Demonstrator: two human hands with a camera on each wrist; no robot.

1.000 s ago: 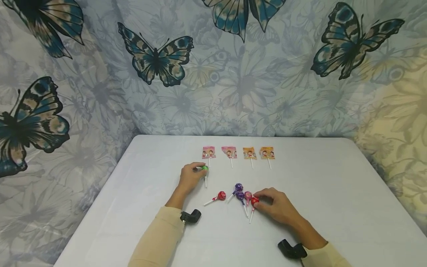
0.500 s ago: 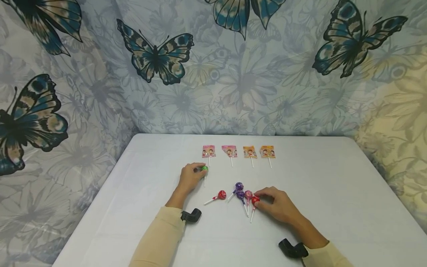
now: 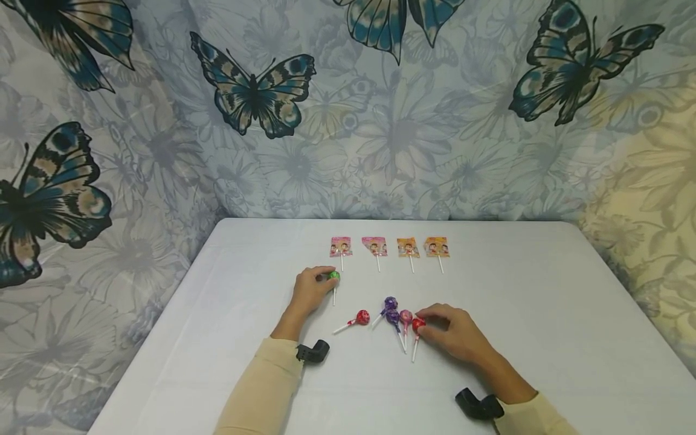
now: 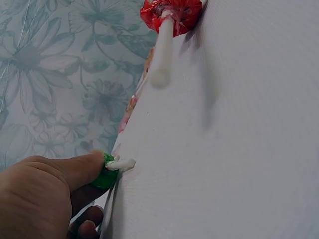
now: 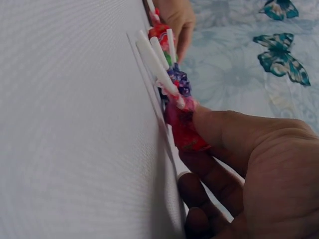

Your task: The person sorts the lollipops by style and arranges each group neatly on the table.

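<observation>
Head: left hand pinches green lollipop just below the flat-packed lollipops; counter contact unclear. Right hand pinches red lollipop beside pink lollipop. Step, judged: arranging lollipops; next move probably calls for a gentle left release. Packet print illegible.

Left wrist: thumb and fingers clamped on green candy.

Right wrist: likewise on red wrapper; no brand readable.

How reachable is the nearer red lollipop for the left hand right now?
Probably yes, reachable: the nearer red lollipop lies uncovered, close to the left hand. But that hand pinches a green lollipop, so likely must release it first.
</observation>
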